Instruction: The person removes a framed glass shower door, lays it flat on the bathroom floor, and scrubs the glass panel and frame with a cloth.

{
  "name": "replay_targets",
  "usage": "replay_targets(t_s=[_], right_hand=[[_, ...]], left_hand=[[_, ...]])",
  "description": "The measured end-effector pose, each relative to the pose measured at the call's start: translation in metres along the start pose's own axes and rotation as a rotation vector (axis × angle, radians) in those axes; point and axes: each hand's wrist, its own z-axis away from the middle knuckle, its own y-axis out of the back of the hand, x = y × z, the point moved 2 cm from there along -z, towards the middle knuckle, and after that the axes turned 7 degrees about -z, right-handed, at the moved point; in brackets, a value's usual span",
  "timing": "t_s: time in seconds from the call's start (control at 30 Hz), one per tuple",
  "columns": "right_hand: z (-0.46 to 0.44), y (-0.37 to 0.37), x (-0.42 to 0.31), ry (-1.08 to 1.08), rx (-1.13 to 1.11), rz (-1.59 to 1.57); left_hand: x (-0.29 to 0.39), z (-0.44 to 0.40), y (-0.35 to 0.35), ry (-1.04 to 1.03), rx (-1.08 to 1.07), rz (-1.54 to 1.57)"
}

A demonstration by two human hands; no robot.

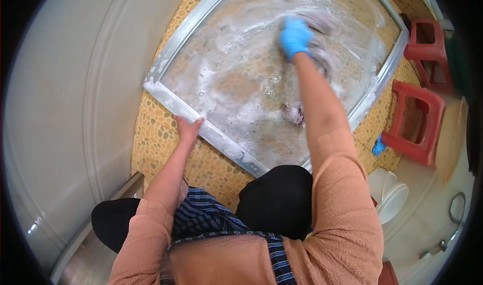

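A glass panel [236,84] in a metal frame [221,137] lies over the pebble-patterned floor, streaked with white suds. My bare left hand [189,129] rests on the near frame edge, its thumb and fingers apart. In a blue glove, my right hand [296,36] is on the soapy glass with its fingers closed on a wet greyish cloth [322,23], which trails to the right and below the hand. The glove and cloth are blurred by motion. A bunched end of cloth [294,114] shows beside my right forearm.
Two red stools [415,121] stand at the right, with a blue glove [379,145] on the floor beside the nearer one. White containers [392,202] sit lower right, near a shower hose [459,212]. A pale wall [65,94] rises at the left. My knees are at the near frame edge.
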Motion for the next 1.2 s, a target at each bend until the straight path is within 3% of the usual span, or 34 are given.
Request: replay_targets(t_s=[0.07,0.1,0.13,0.17,0.2,0.3,0.33,0.43,0.5,0.53,0.57,0.6,0.63,0.67,0.77,0.8,0.87,0.93,1.0,1.07,1.1,1.13,1.2], right_hand=[[0.031,-0.02,-0.055,0.331,0.179,-0.067],[0.052,-0.008,-0.083,0.379,-0.142,-0.199],[0.083,-0.014,-0.106,0.513,-0.008,-0.013],[0.117,-0.02,-0.118,0.786,-0.021,-0.013],[0.147,-0.013,-0.126,0.862,-0.207,-0.284],[0.238,-0.026,-0.116,1.092,-0.197,-0.586],[0.253,-0.022,-0.106,1.1,-0.315,-0.509],[0.236,0.019,-0.05,0.984,-0.505,-0.345],[0.199,0.023,0.005,0.399,-0.743,-0.469],[0.179,0.041,0.024,0.379,-0.262,-0.608],[0.155,0.057,0.047,0.2,-0.44,-0.656],[0.143,0.057,0.082,0.229,-0.133,-0.599],[0.127,0.061,0.111,0.105,-0.062,-0.654],[0.114,0.046,0.159,0.439,0.111,-0.049],[0.09,0.074,0.216,0.106,0.056,0.221],[0.081,0.07,0.209,0.119,0.052,0.218],[0.061,0.066,0.203,-0.405,-0.003,0.169],[0.026,0.016,0.194,-0.513,0.055,0.123],[0.001,0.003,0.124,-0.43,0.017,0.005],[-0.014,-0.013,0.036,-0.027,-0.087,0.275],[-0.022,-0.029,-0.004,0.04,-0.126,0.367],[-0.01,-0.009,-0.046,0.047,-0.046,0.148],[0.02,-0.012,-0.106,0.371,-0.045,0.077]], left_hand=[[0.014,0.009,0.003,0.031,-0.011,-0.018],[0.022,0.013,0.006,0.069,-0.019,-0.032],[0.029,0.017,0.009,0.055,-0.017,-0.031],[0.034,0.021,0.01,0.075,-0.028,-0.021],[0.037,0.024,0.01,0.098,-0.041,-0.012],[0.04,0.027,0.012,0.094,-0.042,-0.034],[0.008,0.002,0.006,0.052,-0.001,-0.118],[0.026,0.015,0.008,0.063,-0.029,-0.053],[0.04,0.028,0.013,0.093,-0.047,-0.041],[0.048,0.034,0.014,0.113,-0.065,-0.022],[0.057,0.042,0.015,0.109,-0.063,-0.024],[0.066,0.049,0.016,0.124,-0.083,-0.022],[0.072,0.05,0.019,0.135,-0.096,-0.014],[0.061,0.041,0.016,0.125,-0.086,-0.006],[0.021,0.011,0.004,0.047,-0.019,-0.015],[0.019,0.01,0.005,-0.014,0.01,-0.082],[0.031,0.021,0.007,-0.026,0.032,-0.13],[0.027,0.02,0.005,0.015,-0.001,-0.095],[0.011,0.009,0.002,0.04,-0.008,-0.07],[0.025,0.019,0.007,0.056,0.001,-0.084],[0.031,0.023,0.008,0.057,0.01,-0.097],[0.031,0.023,0.007,0.056,0.003,-0.104],[0.033,0.022,0.008,0.075,0.017,-0.11]])
